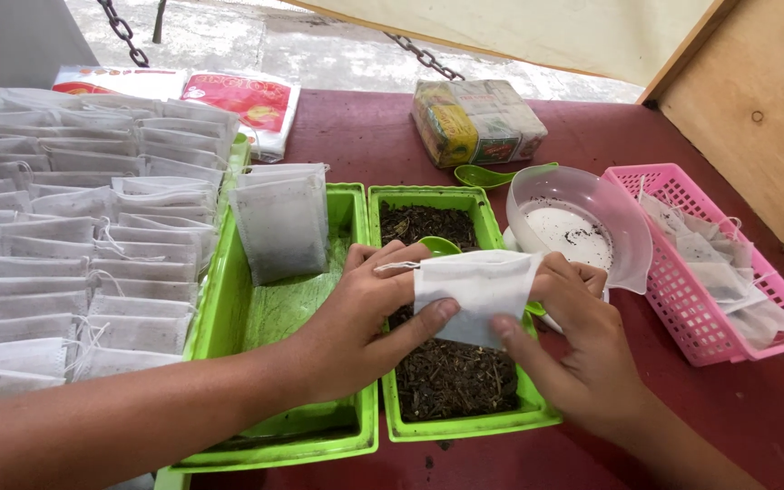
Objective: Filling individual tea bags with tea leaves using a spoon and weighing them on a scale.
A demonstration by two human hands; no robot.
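I see my left hand (356,318) reaching in from the lower left, forearm lying across the near rim of the left green tray (229,308); its thumb presses the underside of a white filter bag (478,281) while the fingers curl over the bag's left edge, so it is closed on the bag; my right hand (578,349) comes in from the lower right, index finger under the bag's lower corner and the other fingers pinching its right edge, closed on the same bag. The bag hangs flat above the right green tray (465,426), which is filled with dark dried leaves (451,377); a green scoop (439,244) shows just behind the bag.

The two trays sit side by side, walls touching; one filled bag (281,227) leans in the left tray's far end. Rows of filled bags (74,236) crowd the left edge. To the right, a clear plastic bowl (583,222) stands just beside the leaf tray, then a pink basket (714,345) of empty bags near the wooden panel (755,109); bare red tabletop (755,417) lies open at the near right; a wrapped packet (475,120) lies at the far side.
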